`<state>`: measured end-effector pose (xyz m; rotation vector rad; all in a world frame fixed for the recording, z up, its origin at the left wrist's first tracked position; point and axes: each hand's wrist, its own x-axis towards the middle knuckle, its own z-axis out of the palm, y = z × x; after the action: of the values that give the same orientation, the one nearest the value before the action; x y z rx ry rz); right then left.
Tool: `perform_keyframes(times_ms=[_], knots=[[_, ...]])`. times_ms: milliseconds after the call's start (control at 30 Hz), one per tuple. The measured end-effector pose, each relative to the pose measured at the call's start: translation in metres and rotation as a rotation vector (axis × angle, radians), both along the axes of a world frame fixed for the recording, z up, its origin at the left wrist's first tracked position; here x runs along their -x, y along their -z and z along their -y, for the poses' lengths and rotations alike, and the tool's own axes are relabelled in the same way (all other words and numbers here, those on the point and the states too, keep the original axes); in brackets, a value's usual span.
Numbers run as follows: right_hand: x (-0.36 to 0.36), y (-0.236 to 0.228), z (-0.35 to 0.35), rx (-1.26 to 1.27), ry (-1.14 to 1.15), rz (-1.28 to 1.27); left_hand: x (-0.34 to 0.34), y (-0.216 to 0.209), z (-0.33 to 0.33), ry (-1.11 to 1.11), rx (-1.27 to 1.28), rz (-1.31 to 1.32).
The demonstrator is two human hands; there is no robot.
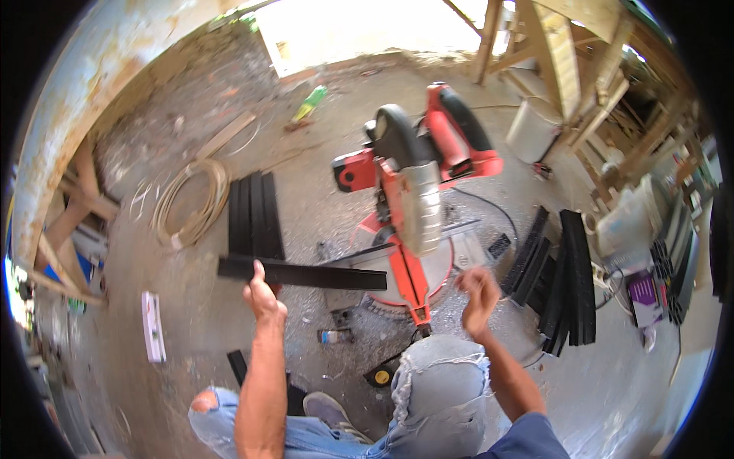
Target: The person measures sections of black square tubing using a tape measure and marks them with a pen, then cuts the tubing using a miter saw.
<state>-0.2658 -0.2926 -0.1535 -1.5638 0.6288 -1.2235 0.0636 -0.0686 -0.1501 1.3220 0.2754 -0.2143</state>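
My left hand [266, 297] is closed around a black channel-like strip [329, 276], its thumb over the top. The strip lies nearly level, its right end over the left side of the saw's base. Ahead of me on the floor stands a red and black miter saw [409, 268], its head raised over a round metal table. My right hand [480, 298] is to the right of the saw's base, its fingers bent and smeared by motion. Nothing can be made out in it. Black strips [256, 214] lie beyond my left hand.
Shorter black pieces [569, 279] are piled right of the saw. A coiled hose [191, 203] lies at left, near a long white box [154, 327]. A tape measure [381, 376] and a small can [335, 336] sit near my knees. A white bucket [534, 130] stands back right.
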Motion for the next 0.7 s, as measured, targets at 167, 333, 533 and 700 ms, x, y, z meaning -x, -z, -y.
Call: perform_keyframes(times_ms=[167, 333, 533, 700], knots=[[0.013, 0.009, -0.117, 0.228, -0.691, -0.771, -0.012, -0.132, -0.035, 0.037, -0.074, 0.386], [0.006, 0.089, -0.153, 0.792, -1.114, -0.857, 0.018, -0.190, -0.047, 0.108, -0.019, 0.685], [-0.013, 0.080, -0.149, 0.729, -1.290, -1.008, 0.004, -0.178, -0.072, 0.122, -0.078, 0.727], [-0.028, 0.035, -0.109, -0.459, -1.085, -0.709, 0.003, -0.189, -0.067, 0.137, -0.049, 0.770]])
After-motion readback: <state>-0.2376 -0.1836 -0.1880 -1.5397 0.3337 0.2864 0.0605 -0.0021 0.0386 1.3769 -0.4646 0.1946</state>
